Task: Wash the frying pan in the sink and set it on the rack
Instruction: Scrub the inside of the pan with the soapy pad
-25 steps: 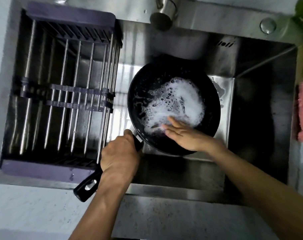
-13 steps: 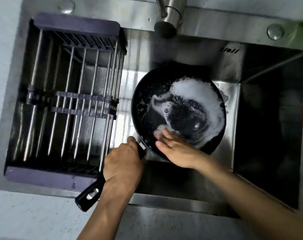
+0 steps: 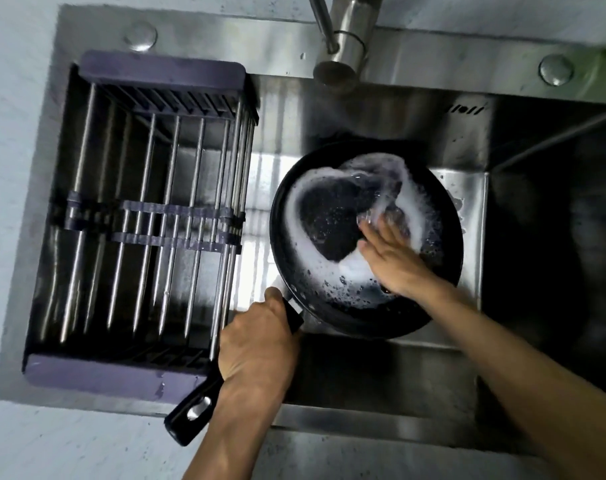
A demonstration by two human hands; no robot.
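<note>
Your left hand (image 3: pixel 256 344) was wrapped around the black handle (image 3: pixel 190 415) of the frying pan (image 3: pixel 332 306), fingers curled tight just behind where the handle met the pan body, while the handle's free end with its hanging hole stuck out past the front rim of the sink (image 3: pixel 381 422) and over the pale bench (image 3: pixel 69 441). The pan sat inside the sink basin, right of the rack (image 3: pixel 149 216) and almost below the faucet (image 3: pixel 343 53), its left rim close to the rack's rightmost bars with a narrow strip of shiny sink floor between them. Your right hand (image 3: pixel 391 258) lay flat inside the pan on its right half, fingers (image 3: pixel 376 225) straight and spread against the soapy surface, gripping nothing that could be made out. White foam (image 3: pixel 301 216) ringed a dark bare patch in the pan's middle. The rack, purple-ended with steel bars, filled the left part of the sink from back rim to front rim and carried nothing. To the right of the pan the basin dropped into a dark, deeper section with open space up to the right wall.
</note>
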